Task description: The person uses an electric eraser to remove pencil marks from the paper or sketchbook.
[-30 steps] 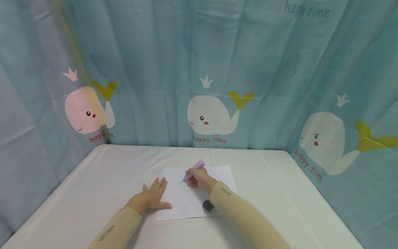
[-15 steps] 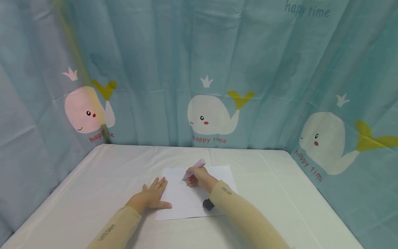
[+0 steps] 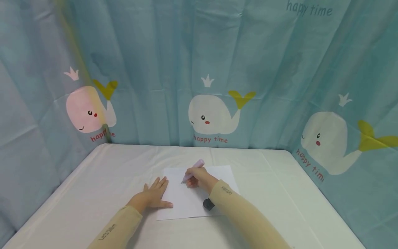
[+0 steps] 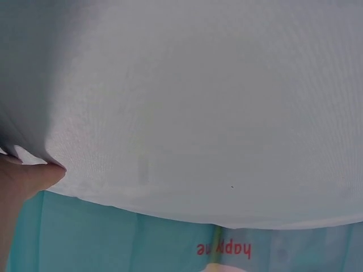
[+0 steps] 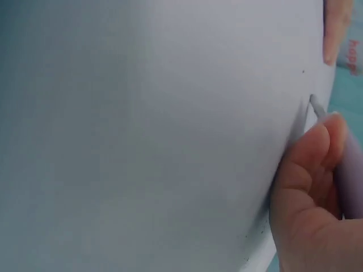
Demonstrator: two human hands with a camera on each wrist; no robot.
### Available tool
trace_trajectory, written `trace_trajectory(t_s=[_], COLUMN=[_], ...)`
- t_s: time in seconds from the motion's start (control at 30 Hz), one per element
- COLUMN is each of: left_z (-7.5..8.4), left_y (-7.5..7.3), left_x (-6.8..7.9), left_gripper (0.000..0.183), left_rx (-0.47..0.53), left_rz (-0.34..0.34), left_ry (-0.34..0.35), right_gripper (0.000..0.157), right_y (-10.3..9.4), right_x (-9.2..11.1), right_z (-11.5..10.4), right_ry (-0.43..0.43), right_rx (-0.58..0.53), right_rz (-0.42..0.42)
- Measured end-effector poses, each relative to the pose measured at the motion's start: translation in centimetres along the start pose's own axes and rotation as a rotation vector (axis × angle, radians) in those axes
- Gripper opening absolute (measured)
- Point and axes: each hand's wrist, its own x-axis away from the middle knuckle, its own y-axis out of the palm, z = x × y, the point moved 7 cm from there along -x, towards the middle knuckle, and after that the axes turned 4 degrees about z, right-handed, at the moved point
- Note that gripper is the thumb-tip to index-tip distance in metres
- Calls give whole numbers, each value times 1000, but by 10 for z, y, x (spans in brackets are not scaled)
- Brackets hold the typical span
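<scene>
A sheet of white paper [image 3: 189, 205] lies on the white-covered table. My right hand [image 3: 197, 176] pinches a pale purple marker [image 3: 199, 163], slanted with its grey tip low at the upper left part of the sheet. In the right wrist view, thumb and fingers curl round the marker [image 5: 350, 178], and its tip meets the white surface. My left hand [image 3: 152, 196] rests flat at the sheet's left edge, fingers spread and thumb across the paper. Only some fingers of the left hand [image 4: 34, 178] show in the left wrist view.
A small dark round object [image 3: 208, 204] shows by the right wrist, over the paper's lower part. The white tablecloth [image 3: 102, 180] spreads round the sheet. Behind the table's far edge hangs a blue curtain [image 3: 149, 114] with printed whales.
The marker's tip has shifted slightly toward me on the paper. My left hand keeps its place at the sheet's edge, and the head view has moved a little.
</scene>
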Motion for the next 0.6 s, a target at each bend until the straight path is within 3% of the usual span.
trace_trajectory(t_s=[0.5,0.6], left_z=[3,4], left_y=[-2,-3], left_x=[3,1], left_gripper=[108,108], left_rx=[-15,-6], left_rz=[-4,0], left_ry=[0,4], right_gripper=[11,9], right_y=[-4,-8], right_x=[4,3], right_z=[0,0], right_ry=[10,6], right_rx=[28,7], right_rz=[-82,-68])
